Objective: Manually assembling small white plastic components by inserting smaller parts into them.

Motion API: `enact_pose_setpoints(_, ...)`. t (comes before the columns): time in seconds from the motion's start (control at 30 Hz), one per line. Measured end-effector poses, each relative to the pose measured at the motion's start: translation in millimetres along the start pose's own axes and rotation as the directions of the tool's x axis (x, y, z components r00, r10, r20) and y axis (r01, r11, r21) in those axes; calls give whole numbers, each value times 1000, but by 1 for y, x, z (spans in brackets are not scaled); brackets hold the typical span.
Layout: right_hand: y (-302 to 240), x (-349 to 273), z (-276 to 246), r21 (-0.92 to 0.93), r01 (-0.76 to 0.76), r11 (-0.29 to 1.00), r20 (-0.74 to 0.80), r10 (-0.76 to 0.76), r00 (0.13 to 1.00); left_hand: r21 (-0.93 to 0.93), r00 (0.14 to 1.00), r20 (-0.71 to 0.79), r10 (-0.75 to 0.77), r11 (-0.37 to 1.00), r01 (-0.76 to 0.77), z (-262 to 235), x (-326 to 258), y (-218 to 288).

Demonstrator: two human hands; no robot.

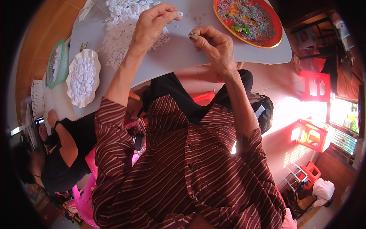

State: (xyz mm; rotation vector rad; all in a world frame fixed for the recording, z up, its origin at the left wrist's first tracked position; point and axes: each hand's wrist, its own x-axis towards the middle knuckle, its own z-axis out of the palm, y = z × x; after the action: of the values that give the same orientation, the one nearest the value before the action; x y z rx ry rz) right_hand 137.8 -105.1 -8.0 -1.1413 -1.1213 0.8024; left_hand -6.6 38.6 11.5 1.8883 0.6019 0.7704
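My left hand (152, 24) is raised over the grey table (179, 53) and pinches a small white ring (180, 14) between thumb and fingertip. Just behind it lies a heap of small white rings (120, 30), spread across the table's far left part. My right hand (213, 45) hovers close to the left one, its fingertips closed on a tiny grey metal piece (192, 35). The two hands are a short gap apart. A few tiny loose bits lie on the table between them.
A round red tray (277, 36) with grey metal pieces and some green bits sits at the far right. A white scalloped dish (83, 76) of white rings and a green basket (57, 63) stand left. Another person in black (65, 152) sits at lower left. Red stools (314, 86) stand right.
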Motion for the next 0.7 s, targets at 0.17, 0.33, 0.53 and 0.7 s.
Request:
enact_pose_setpoints(0.17, -2, 2, 2, 138, -6, 990, -33, 11, 999, -268, 999, 6, 33, 963, -30, 31, -26, 5)
enact_pose_setpoints(0.33, -1, 3, 0, 162, -24, 987, -99, 41, 994, -297, 990, 39, -132, 945, 138, 32, -30, 9)
enact_pose_setpoints(0.53, -5, 0, 1, 152, -55, 987, -61, 65, 996, -114, 975, 64, -214, 969, 220, 20, -24, 26)
enact_pose_setpoints(0.7, -7, 1, 2, 172, -57, 983, -26, 63, 998, -9, 978, 155, -140, 990, 143, 14, -21, 25)
